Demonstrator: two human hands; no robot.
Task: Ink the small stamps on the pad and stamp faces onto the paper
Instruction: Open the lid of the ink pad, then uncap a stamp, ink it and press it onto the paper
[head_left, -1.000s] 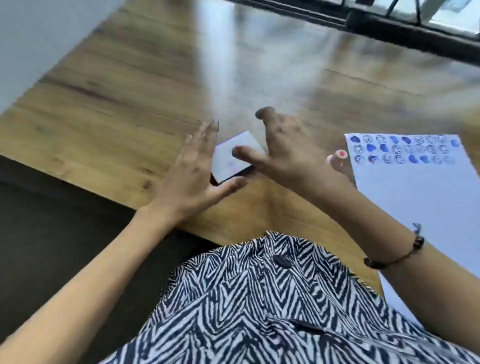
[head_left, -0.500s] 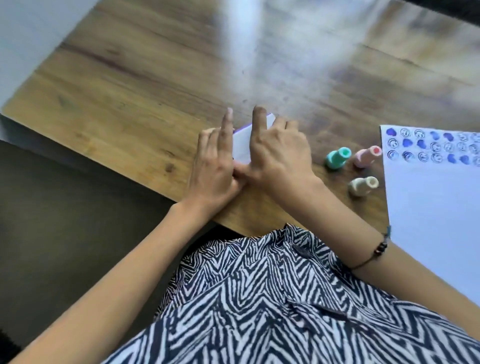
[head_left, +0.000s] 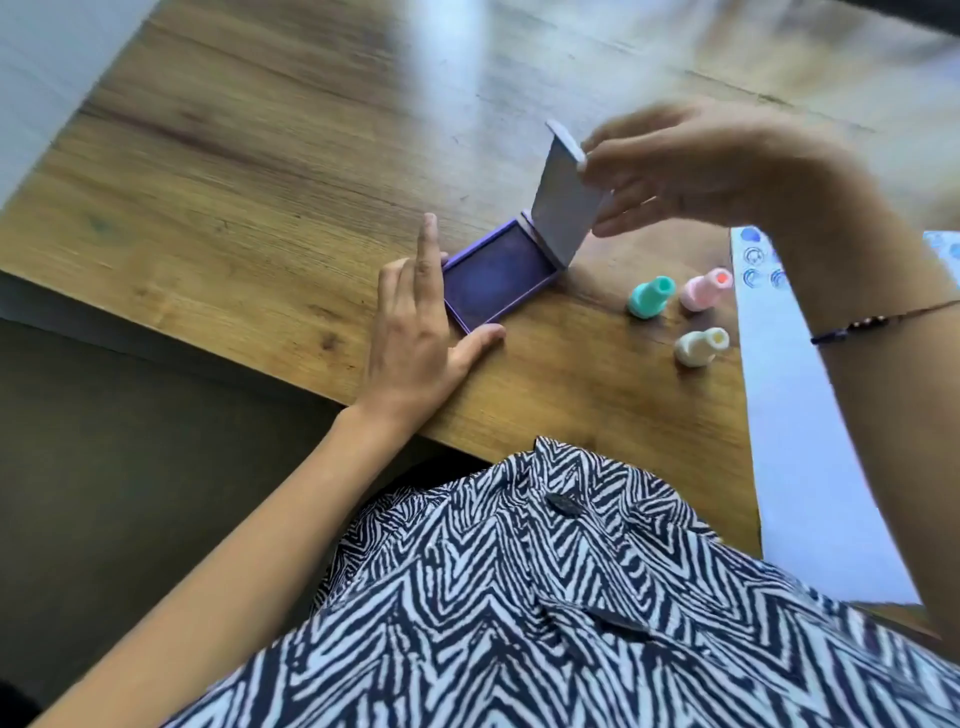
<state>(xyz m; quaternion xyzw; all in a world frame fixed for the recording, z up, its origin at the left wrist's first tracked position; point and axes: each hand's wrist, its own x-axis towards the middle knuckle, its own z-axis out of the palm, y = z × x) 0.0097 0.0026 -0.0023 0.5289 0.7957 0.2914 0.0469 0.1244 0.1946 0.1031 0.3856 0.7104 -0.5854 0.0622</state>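
Note:
A purple ink pad (head_left: 498, 280) lies open on the wooden table, its dark ink surface showing. Its lid (head_left: 563, 202) stands nearly upright on the right side, pinched at the top by my right hand (head_left: 691, 166). My left hand (head_left: 421, 327) rests flat against the pad's left and near edges, thumb at the front corner, fingers apart. Three small stamps stand right of the pad: a green one (head_left: 649, 296), a pink one (head_left: 704, 288) and a cream one (head_left: 698, 345). The white paper (head_left: 800, 441) lies at the right, with blue stamped faces along its top.
The wooden table (head_left: 260, 156) runs far and left of the pad, its near edge just below my left hand. A dark floor lies at the lower left. My striped shirt fills the bottom of the view.
Both hands were on the shut pad. Since then my right hand has lifted the lid up and to the right, and my left hand has slid to the pad's left edge.

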